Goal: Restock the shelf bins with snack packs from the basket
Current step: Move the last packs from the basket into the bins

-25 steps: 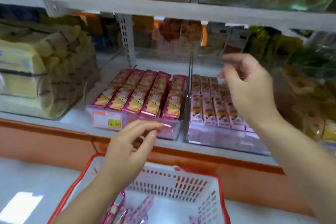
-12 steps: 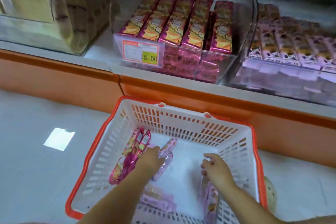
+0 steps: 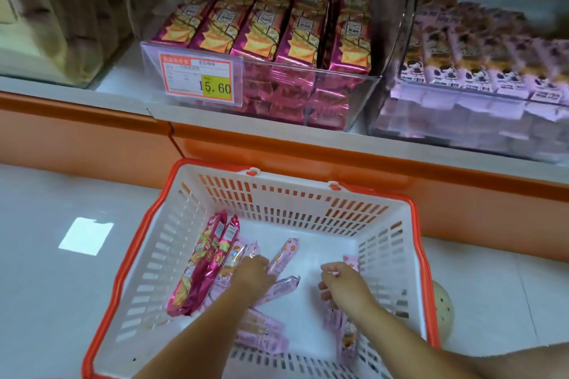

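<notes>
Left hand (image 3: 254, 272) and right hand (image 3: 346, 284) reach into basket (image 3: 308, 206), likely gathering packs (image 3: 281, 255) for bins (image 3: 354, 95). Left grip hidden, can't tell. Right grip loosely curled, empty.

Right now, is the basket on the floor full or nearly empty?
Nearly empty: the basket holds just two magenta packs along its left wall and a few pale pink packs, with much white bottom bare.
</notes>
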